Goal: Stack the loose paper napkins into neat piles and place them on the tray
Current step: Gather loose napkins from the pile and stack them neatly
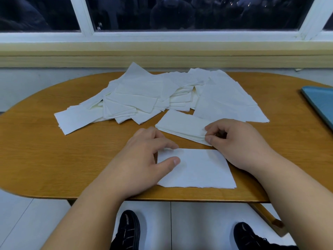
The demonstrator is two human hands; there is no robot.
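While your L hand (151, 156) grips the left edge of the near pile (198, 170), thumb on top, your R hand (234, 139) pinches the right corner of the small stack (180, 123) just beyond. Loose heap (162, 94) lies behind; blue tray (320, 101) at far R, apart from napkins.

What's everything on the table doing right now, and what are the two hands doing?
Loose napkins: messy heap at the far side of the table.
Small stack: lying flat, right end pinched by the right hand.
Near stack: flat by the front edge, left end held by the left hand.
Tray: at the right edge, no napkins on the part that shows.
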